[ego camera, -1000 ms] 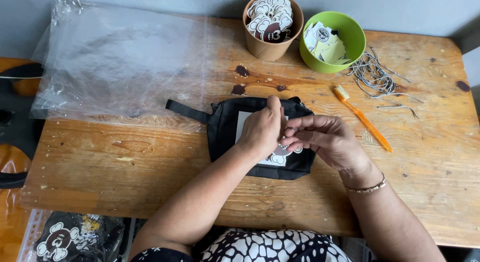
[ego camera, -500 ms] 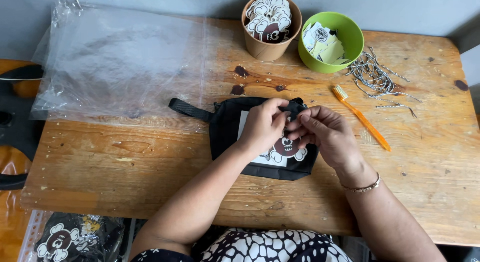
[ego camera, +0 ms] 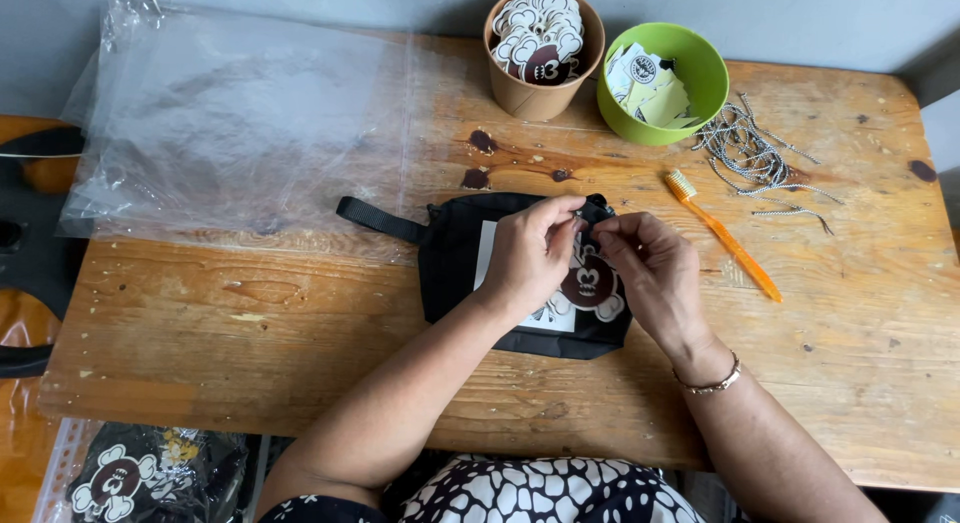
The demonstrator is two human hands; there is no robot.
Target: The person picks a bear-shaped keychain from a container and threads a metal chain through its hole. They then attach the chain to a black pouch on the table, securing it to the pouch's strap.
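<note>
pouch (ego camera: 455,263): black fabric, flat on the wooden table (ego camera: 250,323), mid-table, just in front of the person. White panel w/ a dark red-brown cartoon patch on its face, partly hidden by both hands.
strap (ego camera: 378,220): black, sticks out from the pouch's upper left corner, lying on the wood.
left hand (ego camera: 530,253): over the pouch's upper middle, fingers pinched narrow on smth small at the pouch's top edge. Too small to tell what exactly, looks like the zip end.
right hand (ego camera: 650,273): over the pouch's right part, thumb + forefinger pinched at the same spot, fingertips of both hands nearly touching. Bracelet (ego camera: 712,381) on that wrist.
plastic sheet (ego camera: 240,123): clear, crinkled, left of the pouch and further back; its near edge comes close to the strap.
brown cup (ego camera: 540,53): behind the pouch at the table's far edge, full of white cloud-shaped tags w/ dark red middles.
green bowl (ego camera: 660,83): just right of the brown cup, behind the pouch; holds pale paper tags.
strings (ego camera: 755,158): loose heap of black-and-white cords, behind and right of the pouch, near the green bowl.
orange toothbrush (ego camera: 722,233): right of the pouch, lying diagonal, bristle end toward the bowl, near the right hand but apart.
stains (ego camera: 482,143): dark spots on the wood betw. cup and pouch.
bag below (ego camera: 130,478): under the table's near left edge, well left of the pouch; more dark items w/ the same cartoon patch in clear wrap.
</note>
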